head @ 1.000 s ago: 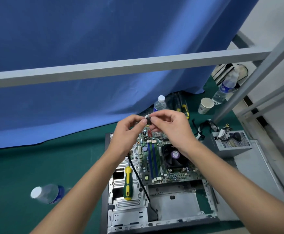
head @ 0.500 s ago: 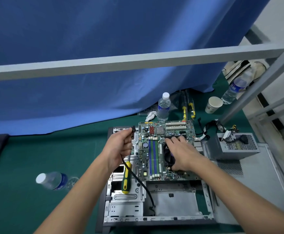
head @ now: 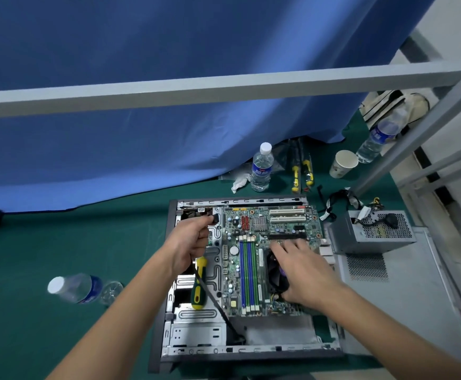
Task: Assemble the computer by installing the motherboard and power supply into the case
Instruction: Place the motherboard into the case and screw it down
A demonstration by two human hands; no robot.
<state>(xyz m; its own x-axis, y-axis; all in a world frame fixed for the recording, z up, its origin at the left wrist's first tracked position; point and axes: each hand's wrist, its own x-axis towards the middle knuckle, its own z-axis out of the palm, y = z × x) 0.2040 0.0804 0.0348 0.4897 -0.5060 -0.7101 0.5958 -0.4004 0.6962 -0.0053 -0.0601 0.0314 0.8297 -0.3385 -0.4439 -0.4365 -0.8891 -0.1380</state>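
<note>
An open computer case (head: 196,352) lies flat on the green mat, with the green motherboard (head: 247,239) lying inside it. My left hand (head: 189,244) grips the plug end of a black cable (head: 213,300) above the case's left bay; the cable runs down to the case's near wall. My right hand (head: 303,270) rests on the black CPU fan (head: 274,272), fingers spread over it and thumb curled at its near side. The grey power supply (head: 372,234) stands outside the case at the right, its wires (head: 339,201) loose behind it.
A yellow-green screwdriver (head: 198,283) lies on the drive bay. The case's side panel (head: 405,297) lies at the right. One water bottle (head: 75,288) lies at the left, another (head: 261,167) stands behind the case. Two more screwdrivers (head: 302,171) and a paper cup (head: 343,163) sit at the back. A grey bar (head: 196,87) crosses overhead.
Both hands held a small plug together above the board. They came apart: my left hand kept the cable and dropped to the left, my right hand went down onto the CPU fan.
</note>
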